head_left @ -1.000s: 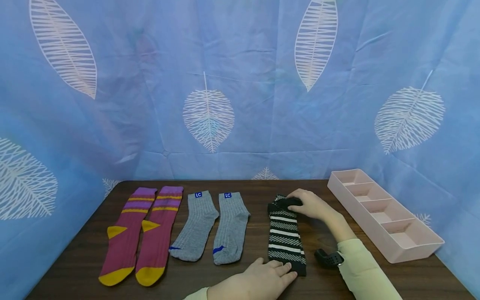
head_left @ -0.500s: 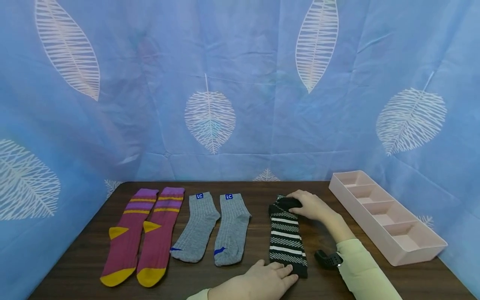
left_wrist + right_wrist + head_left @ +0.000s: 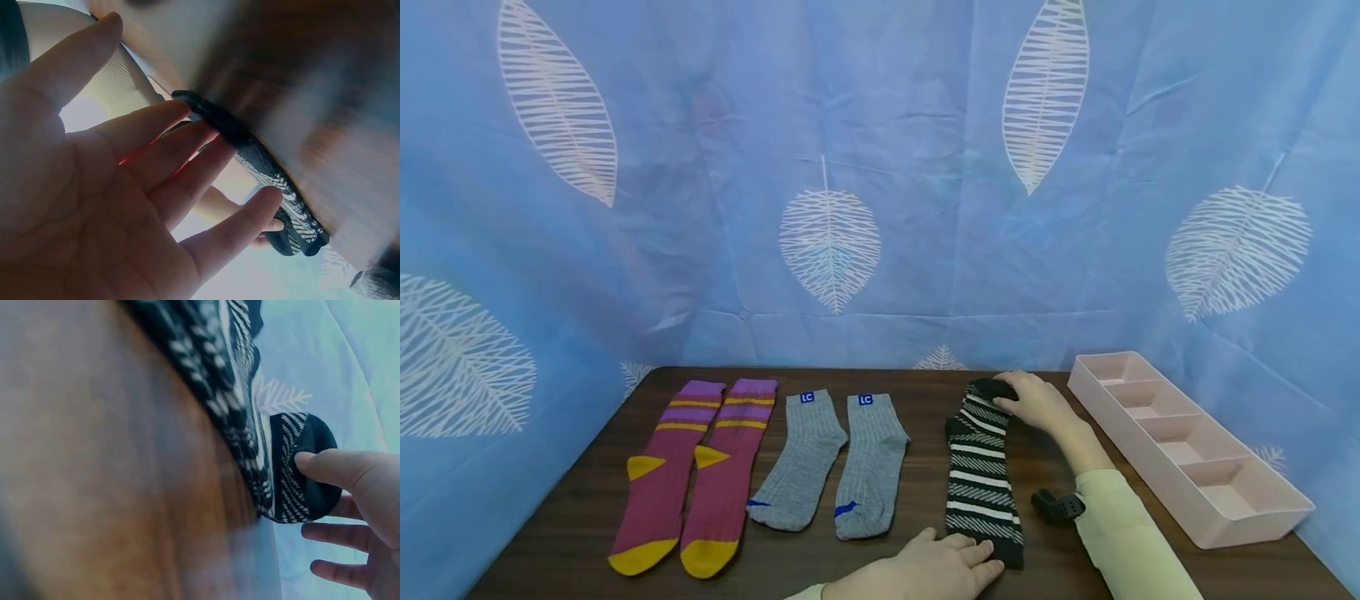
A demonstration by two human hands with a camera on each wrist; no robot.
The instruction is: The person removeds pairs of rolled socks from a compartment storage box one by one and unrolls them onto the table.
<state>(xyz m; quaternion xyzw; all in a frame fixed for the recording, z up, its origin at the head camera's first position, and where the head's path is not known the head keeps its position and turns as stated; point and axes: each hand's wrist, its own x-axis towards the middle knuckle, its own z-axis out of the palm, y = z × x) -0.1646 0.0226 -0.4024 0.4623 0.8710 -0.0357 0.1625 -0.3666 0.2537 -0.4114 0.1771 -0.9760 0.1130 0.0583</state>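
Observation:
A black sock [image 3: 977,475] with white stripes lies lengthwise on the dark wooden table [image 3: 820,567], its toe at the far end and its cuff toward the person. My right hand [image 3: 1041,408] pinches the black toe; in the right wrist view the thumb [image 3: 312,464] presses on the toe's near face, with a finger behind it. Straight fingers of my left hand [image 3: 936,567] rest on the cuff. The left wrist view has that palm [image 3: 119,200] wide, fingertips at the black cuff edge [image 3: 212,115].
To the left lie two grey socks [image 3: 872,467] with blue tags, then two maroon socks [image 3: 718,492] with yellow heels and toes. A pink divided box [image 3: 1180,483] stands at the right. A black wristband [image 3: 1057,506] is on the right wrist. A blue leaf-print curtain [image 3: 910,250] hangs behind.
The striped sock's bunched far end has been straightened out by my right hand, so its stripes and toe now show. The left hand stays on the cuff. The head view has shifted slightly.

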